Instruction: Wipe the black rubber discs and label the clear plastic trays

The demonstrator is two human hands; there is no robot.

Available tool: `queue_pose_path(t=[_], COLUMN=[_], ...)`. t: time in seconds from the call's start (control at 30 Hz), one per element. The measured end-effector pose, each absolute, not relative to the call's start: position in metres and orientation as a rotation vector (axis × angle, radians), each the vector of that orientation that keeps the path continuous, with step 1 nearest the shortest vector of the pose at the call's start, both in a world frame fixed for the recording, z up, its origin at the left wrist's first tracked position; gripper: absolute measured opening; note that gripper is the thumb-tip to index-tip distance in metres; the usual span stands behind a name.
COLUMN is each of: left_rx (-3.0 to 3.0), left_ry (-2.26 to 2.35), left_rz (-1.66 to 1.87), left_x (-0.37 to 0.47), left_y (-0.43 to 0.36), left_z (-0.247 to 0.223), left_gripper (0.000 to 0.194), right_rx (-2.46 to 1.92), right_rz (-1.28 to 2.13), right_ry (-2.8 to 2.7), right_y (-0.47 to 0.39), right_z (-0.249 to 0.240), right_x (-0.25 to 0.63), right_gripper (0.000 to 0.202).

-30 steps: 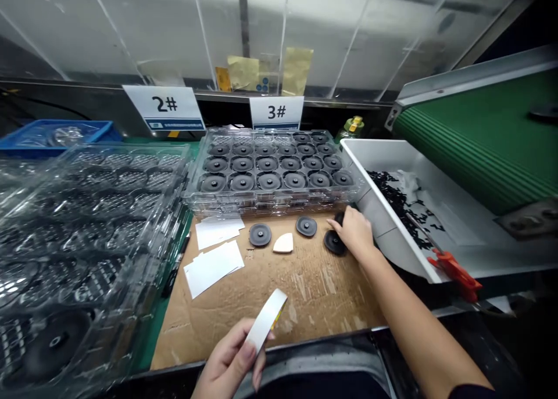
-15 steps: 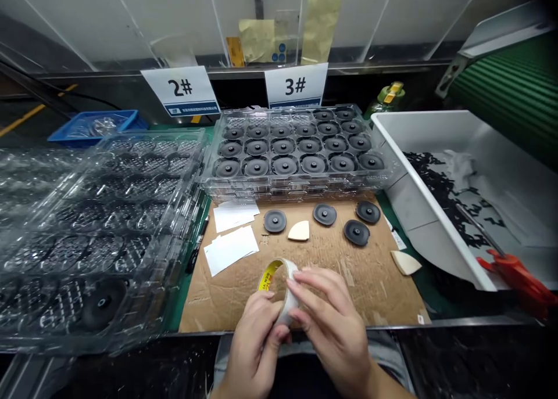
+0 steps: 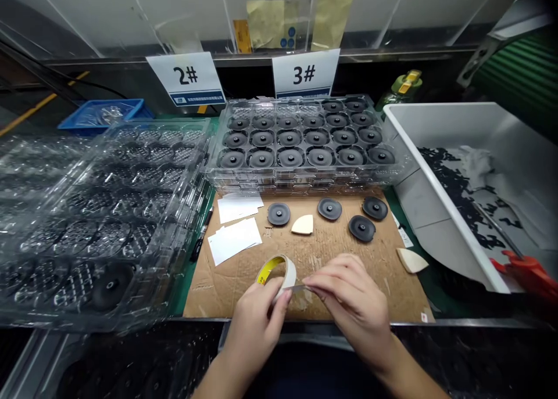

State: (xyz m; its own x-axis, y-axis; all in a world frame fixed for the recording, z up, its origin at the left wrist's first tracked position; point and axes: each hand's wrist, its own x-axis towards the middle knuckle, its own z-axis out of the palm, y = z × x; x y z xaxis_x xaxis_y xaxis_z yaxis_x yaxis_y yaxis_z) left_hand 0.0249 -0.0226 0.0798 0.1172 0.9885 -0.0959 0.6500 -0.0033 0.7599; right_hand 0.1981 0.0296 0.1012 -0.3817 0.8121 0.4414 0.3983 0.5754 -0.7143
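Gripping tape roll, 6 o'clock in view, with left hand | pinching tape strip with right hand, toward roll's 3 o'clock | newly drawn off, apparently exposing a short usable length

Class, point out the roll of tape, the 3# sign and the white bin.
Roll of tape (image 3: pixel 290 273), head view: its white outer band.
3# sign (image 3: pixel 305 75), head view: middle of its printed face.
White bin (image 3: pixel 425 198), head view: its outer side wall.

Free cardboard lies between tape and obstructing discs.
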Motion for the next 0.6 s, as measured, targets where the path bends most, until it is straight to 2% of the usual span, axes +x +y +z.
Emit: queue_pose_path(t=[0.33,0.47,0.6], left_rx=[1.627,1.576,1.469], left_ry=[1.398,1.308,1.326], left_rz=[0.578,0.653,0.695], left_x=[0.014,0.013,0.018], left_y=[-0.019,-0.018,-0.02], left_z=[0.101,0.099,0.093], left_gripper=[0.026,0.027,0.03], right_rx=[-0.986,-0.99,-0.928], right_rz=[1.076,0.971,0.705], right_ry=[-2.088,-2.117,-2.145], right_y=[0.046,0.044,0.035], right_z=[0.11,0.11,0.107], right_x=[0.202,0.198,0.197], right_gripper=[0.009,0.004,0.016])
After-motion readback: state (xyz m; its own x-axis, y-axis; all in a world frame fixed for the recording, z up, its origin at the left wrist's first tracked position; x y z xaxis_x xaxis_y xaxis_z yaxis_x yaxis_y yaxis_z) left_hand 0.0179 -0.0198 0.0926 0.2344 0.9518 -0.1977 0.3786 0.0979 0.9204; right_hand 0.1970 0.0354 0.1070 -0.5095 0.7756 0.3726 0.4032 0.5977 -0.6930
